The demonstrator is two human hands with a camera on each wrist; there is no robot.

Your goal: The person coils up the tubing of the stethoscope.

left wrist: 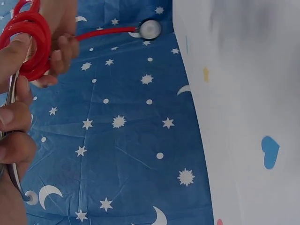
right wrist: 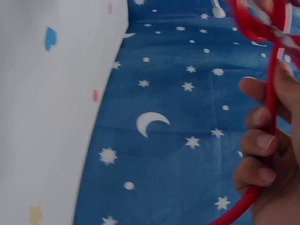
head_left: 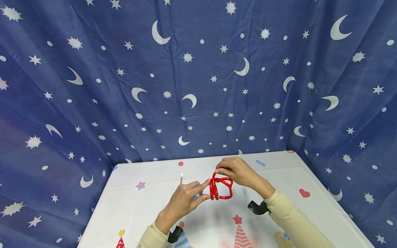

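A stethoscope with red tubing (head_left: 213, 189) is held up over the table, its tube wound in several loops. My left hand (head_left: 183, 197) grips its metal ear tubes, thumb and fingers pinching at the coils. One white ear tip (head_left: 181, 175) sticks up past the knuckles. My right hand (head_left: 240, 172), above and right of the coils, has its fingers curled round a length of the tube, as the right wrist view shows. In the left wrist view the round chest piece (left wrist: 150, 29) hangs from the tube end beyond the right hand.
A white tablecloth (head_left: 149, 206) with party hats, stars and hearts printed on it covers the table. Behind and at both sides hangs a blue curtain (head_left: 198, 131) with moons and stars. Both wrists carry black camera mounts (head_left: 258, 207).
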